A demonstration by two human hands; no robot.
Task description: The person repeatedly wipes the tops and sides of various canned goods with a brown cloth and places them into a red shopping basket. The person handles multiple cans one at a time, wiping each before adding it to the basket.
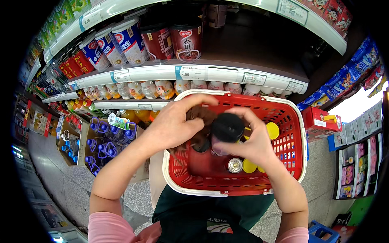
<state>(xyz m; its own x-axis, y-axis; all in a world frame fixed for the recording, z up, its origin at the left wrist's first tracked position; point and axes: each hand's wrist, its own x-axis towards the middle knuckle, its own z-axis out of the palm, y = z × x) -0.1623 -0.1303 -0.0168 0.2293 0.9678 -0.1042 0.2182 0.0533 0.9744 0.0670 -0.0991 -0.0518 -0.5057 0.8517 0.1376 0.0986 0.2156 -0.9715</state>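
Note:
My right hand [256, 139] grips a container with a black lid [228, 127] over a red plastic shopping basket [200, 173] with a white rim. In my left hand [176, 126], just beside that lid, is a bunched brown cloth [202, 117]; part of it hangs down into the basket. Below my hands, inside the basket, stand a can with a silver top [235, 165], a dark-lidded container [201, 146] and several yellow-lidded containers [249, 165]. Another yellow lid [273, 130] shows right of my right hand. My fingers hide most of the gripped container's body.
Ahead, a shelf [237, 51] bears blue-and-white cans [129, 42] and dark red canned porridge [186, 42]. Small bottles [164, 89] line the level beneath. Boxes of blue-capped bottles [106, 139] stand at left. A red carton [319, 123] is right of the basket, a blue stool [323, 232] lower right.

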